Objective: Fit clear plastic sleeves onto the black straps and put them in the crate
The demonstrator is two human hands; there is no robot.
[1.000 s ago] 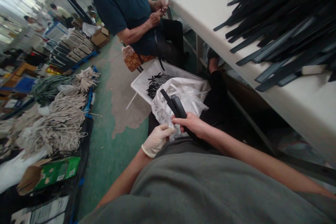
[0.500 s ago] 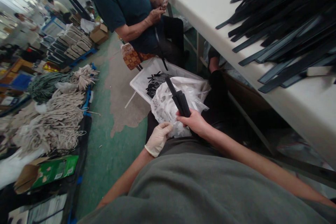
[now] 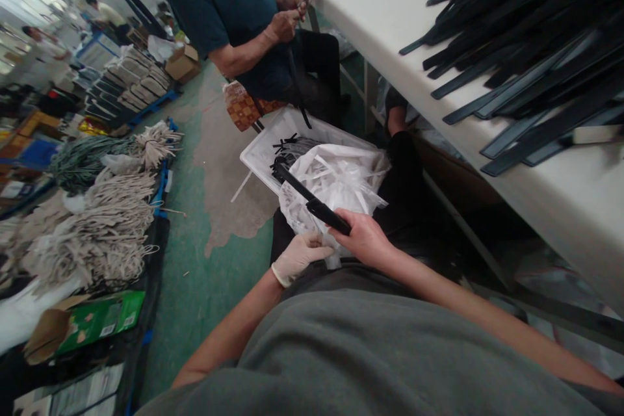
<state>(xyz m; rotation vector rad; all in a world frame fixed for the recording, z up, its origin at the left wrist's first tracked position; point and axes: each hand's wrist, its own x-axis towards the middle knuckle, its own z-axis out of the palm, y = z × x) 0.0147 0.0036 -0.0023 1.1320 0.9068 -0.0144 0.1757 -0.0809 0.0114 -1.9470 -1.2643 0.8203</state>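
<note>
My right hand (image 3: 363,234) is closed round a bundle of black strips (image 3: 316,207), which points up and left over a white plastic bag (image 3: 336,172). My left hand (image 3: 299,257), in a pale glove, has its fingers pinched together at the lower edge of the bag; what lies between them is too small to name. The bag rests in my lap and against a white bin (image 3: 260,155), where more black strips (image 3: 295,146) lie.
A long white table (image 3: 390,19) at the right carries a heap of black straps (image 3: 526,58). Across the bin sits a person (image 3: 224,6) with both hands raised near the table edge. Bundled cords (image 3: 97,227) and an open carton (image 3: 182,63) are at the left.
The black bundle in my right hand has tilted further left and lower. My left hand has shifted slightly right and down. The seated person's hands have moved a little.
</note>
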